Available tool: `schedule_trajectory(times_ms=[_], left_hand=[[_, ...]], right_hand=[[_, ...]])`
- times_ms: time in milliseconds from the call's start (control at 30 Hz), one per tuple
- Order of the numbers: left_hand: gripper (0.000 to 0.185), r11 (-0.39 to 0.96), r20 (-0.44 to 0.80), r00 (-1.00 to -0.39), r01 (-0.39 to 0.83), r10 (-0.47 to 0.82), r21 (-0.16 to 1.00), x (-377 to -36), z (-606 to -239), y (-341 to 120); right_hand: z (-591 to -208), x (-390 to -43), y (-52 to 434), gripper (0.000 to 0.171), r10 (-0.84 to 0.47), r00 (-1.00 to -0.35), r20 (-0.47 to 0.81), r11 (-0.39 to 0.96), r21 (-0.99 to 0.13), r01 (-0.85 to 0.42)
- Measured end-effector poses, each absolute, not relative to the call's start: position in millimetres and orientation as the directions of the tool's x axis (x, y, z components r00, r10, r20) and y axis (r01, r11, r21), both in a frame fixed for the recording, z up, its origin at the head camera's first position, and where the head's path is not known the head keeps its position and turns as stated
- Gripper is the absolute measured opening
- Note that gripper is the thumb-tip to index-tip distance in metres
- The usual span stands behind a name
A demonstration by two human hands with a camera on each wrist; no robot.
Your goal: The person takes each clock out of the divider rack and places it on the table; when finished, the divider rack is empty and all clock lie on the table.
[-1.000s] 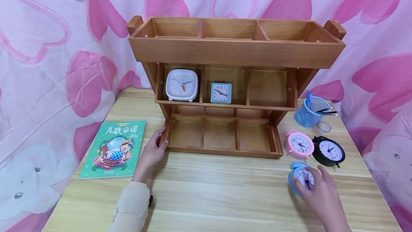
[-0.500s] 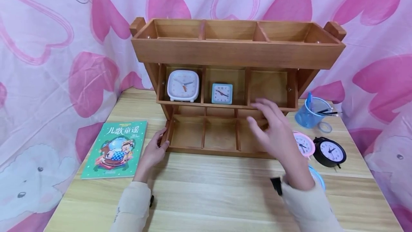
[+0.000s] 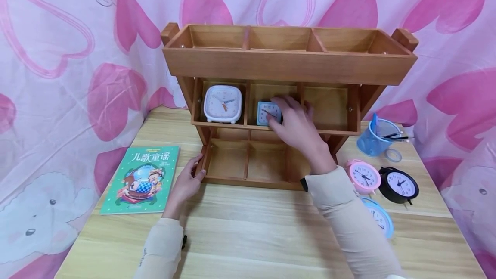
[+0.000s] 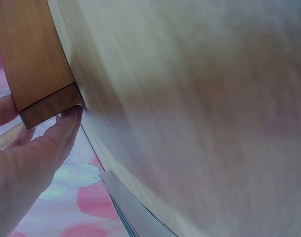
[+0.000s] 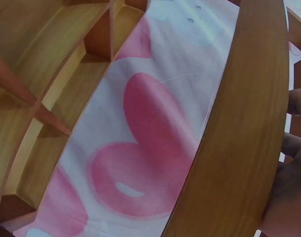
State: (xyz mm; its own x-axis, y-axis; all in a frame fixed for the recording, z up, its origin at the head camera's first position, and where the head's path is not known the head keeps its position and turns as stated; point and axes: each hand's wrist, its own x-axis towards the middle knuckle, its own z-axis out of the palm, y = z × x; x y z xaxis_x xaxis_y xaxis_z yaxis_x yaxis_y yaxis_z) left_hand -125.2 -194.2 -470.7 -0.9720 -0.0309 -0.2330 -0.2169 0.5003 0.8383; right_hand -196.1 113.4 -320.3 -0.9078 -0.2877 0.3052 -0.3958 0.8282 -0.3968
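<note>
Change was in our right hand (image 3: pixel 297 128): it had left the round blue clock (image 3: pixel 381 218) and now pinched the small square clock (image 3: pixel 264 110) in the middle row's middle box (image 3: pixel 267 91). Our left hand (image 3: pixel 186 186) gripped the shelf (image 3: pixel 286 64) by its left end, as before. We counted five clocks (image 3: pixel 222 103), one book (image 3: pixel 141 180), one pen cup (image 3: pixel 372 142).

Right hand (image 3: pixel 297 127) partly hides turquoise clock (image 3: pixel 263 114).

Shelf (image 3: pixel 286 66): smooth, satin wood. Small clock (image 3: pixel 262 111): plastic-looking. Tabletop (image 3: pixel 248 231): smooth wood grain. Curtain (image 3: pixel 58 119): cloth. Book (image 3: pixel 141 180): paper.
</note>
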Motion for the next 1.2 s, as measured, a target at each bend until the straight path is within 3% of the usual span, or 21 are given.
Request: schedule_trajectory(times_ms=[567, 867, 1067, 1200], left_hand=[[0.055, 0.488, -0.266, -0.964, -0.245, -0.027, 0.838, -127, -471, -193], [0.056, 0.492, -0.263, -0.965, -0.24, -0.024, 0.837, -128, -473, -194], [0.056, 0.494, -0.241, -0.97, -0.219, -0.02, 0.841, -128, -473, -194], [0.056, 0.495, -0.252, -0.967, -0.232, -0.028, 0.837, -127, -472, -195]], right_hand=[[-321, -192, 123, 0.028, -0.318, -0.853, 0.414, 0.691, -0.514, -0.507], [-316, -166, 148, 0.026, -0.16, -0.801, 0.577, 0.459, -0.675, -0.578], [-329, -118, 205, 0.033, -0.017, -0.872, 0.489, 0.406, -0.793, -0.453], [-361, -91, 257, 0.033, 0.123, -0.904, 0.409, 0.486, -0.819, -0.304]])
